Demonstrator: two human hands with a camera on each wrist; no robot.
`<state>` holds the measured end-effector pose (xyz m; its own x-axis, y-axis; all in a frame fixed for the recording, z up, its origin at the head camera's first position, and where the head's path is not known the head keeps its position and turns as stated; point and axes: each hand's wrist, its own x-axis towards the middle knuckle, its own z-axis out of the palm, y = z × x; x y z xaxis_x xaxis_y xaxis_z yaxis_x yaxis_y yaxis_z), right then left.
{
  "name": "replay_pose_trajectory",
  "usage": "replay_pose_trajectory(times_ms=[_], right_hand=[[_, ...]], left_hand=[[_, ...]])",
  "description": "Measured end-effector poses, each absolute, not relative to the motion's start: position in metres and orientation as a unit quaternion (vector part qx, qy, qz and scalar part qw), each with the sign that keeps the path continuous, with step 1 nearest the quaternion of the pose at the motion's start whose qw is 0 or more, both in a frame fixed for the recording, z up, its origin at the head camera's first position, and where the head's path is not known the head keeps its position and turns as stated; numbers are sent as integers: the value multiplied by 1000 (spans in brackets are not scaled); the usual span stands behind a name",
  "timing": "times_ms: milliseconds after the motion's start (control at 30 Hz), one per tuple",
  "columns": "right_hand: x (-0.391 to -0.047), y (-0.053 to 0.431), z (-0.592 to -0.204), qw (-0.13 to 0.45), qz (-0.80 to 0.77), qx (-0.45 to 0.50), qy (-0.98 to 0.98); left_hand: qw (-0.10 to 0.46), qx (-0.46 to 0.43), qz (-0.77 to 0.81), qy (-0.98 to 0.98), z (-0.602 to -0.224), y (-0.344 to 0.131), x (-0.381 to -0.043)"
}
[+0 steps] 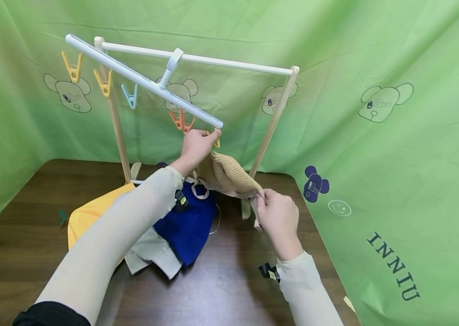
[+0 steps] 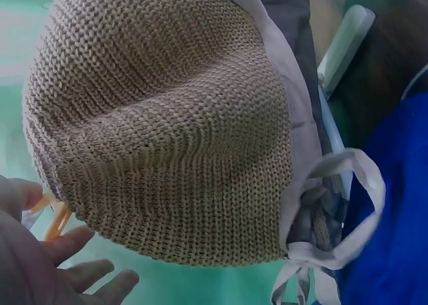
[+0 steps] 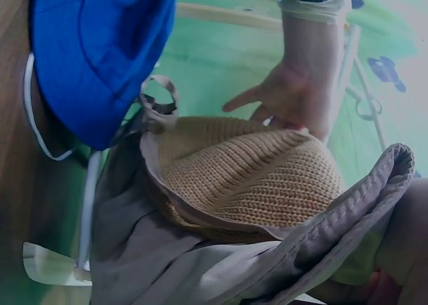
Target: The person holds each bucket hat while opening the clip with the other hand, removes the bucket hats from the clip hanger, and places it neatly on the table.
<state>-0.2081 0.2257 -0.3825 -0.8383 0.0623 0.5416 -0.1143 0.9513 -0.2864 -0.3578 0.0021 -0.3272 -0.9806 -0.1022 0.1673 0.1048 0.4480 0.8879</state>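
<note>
A beige knitted hat [image 1: 229,172] with a greyish lining and a ribbon loop [image 2: 368,178] hangs below the low end of a pale blue clip hanger [image 1: 144,81]. My left hand [image 1: 198,146] pinches a yellow clip [image 1: 217,141] there, at the hat's upper edge; whether the clip bites the knit is hard to tell. With thumb and fingers, my right hand [image 1: 280,217] grips the hat's brim at the lower right, drawing it outward. In the right wrist view the grey brim [image 3: 321,238] stretches toward that hand, which is mostly cut off.
The hanger hooks on a white bar [image 1: 233,63] of a wooden rack. More clips hang along it, yellow [image 1: 73,68], blue [image 1: 130,96] and orange [image 1: 181,121]. A blue hat [image 1: 190,226], a yellow item [image 1: 91,213] and pale grey cloth [image 1: 156,253] lie on the brown table.
</note>
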Motion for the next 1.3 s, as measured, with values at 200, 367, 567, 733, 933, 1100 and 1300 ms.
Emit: replay_pose_trajectory(times_ms=[200, 367, 567, 733, 933, 1100, 1300], right_hand=[[-206, 231, -377, 272, 159, -1, -949], [-203, 234, -373, 266, 154, -11, -951], [-199, 238, -365, 274, 155, -26, -949], [-197, 242, -359, 275, 158, -40, -948], [-196, 248, -352, 273, 161, -57, -947], [-196, 254, -345, 267, 167, -73, -946], [-197, 261, -340, 241, 187, -84, -949]], left_hand=[[78, 3, -539, -839, -324, 8, -358], [72, -3, -547, -834, -321, 16, -357], [74, -19, -551, -831, -318, 26, -357], [76, -29, -551, -830, -316, 33, -355], [57, -18, -563, -824, -310, 40, -354], [47, -3, -582, -812, -309, 44, -354], [45, 2, -580, -814, -308, 44, -355]])
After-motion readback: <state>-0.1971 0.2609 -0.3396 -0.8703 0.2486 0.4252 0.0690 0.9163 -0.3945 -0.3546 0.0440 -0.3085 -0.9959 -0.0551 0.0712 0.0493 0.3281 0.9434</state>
